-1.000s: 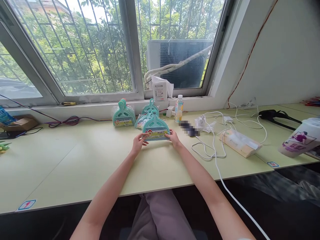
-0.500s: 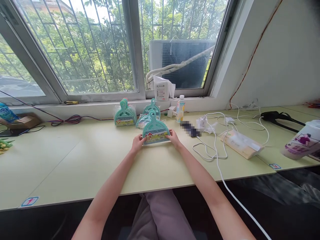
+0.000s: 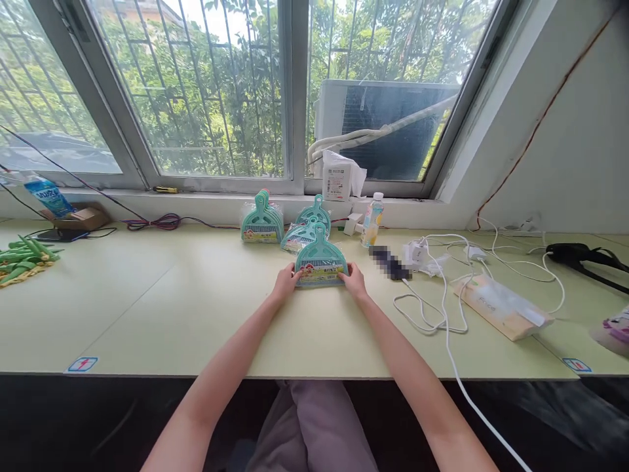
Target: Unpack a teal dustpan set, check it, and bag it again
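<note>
A packaged teal dustpan and brush set (image 3: 322,254) stands upright on the table, handle up, with a yellow label across its lower part. My left hand (image 3: 285,283) grips its left edge, thumb at the front. At the opposite edge my right hand (image 3: 354,280) holds on in the same way, fingers mostly hidden behind. Just behind it are more wrapped sets (image 3: 297,235), some leaning over. Further left, a stack of several teal dustpan sets (image 3: 262,219) stands upright near the window sill.
Right of my hands lie a blurred dark device (image 3: 390,263), white cables (image 3: 426,321) and a tissue pack (image 3: 501,305). A drink bottle (image 3: 372,221) stands behind. A cardboard box (image 3: 88,217) and green bundle (image 3: 27,259) sit far left. The table's front edge (image 3: 314,378) crosses below my forearms.
My view has turned left, so the scene sits further right in the picture. Both hands keep their grip on the upright dustpan set, which has hardly moved on the table.
</note>
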Demonstrator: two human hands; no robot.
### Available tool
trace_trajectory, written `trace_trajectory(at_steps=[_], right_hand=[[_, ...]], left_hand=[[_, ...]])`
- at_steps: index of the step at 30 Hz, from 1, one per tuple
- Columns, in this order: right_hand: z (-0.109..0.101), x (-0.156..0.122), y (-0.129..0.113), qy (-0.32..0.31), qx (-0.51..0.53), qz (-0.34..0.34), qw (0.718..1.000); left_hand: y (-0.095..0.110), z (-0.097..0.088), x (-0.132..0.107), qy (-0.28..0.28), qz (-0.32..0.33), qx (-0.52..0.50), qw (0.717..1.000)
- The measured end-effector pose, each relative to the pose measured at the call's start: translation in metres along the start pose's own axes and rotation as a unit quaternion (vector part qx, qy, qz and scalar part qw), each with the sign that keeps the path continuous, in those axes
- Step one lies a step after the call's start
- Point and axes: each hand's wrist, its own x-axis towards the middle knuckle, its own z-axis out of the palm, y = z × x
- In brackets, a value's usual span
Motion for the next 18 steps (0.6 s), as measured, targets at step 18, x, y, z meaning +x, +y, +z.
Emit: trace_trajectory(at_steps=[18], right_hand=[[0.013,0.009,0.009,0.068,-0.044,0.020,0.996]], left_hand=[[-0.010,0.012,0.041,-0.032,0.015,0.102,0.994]])
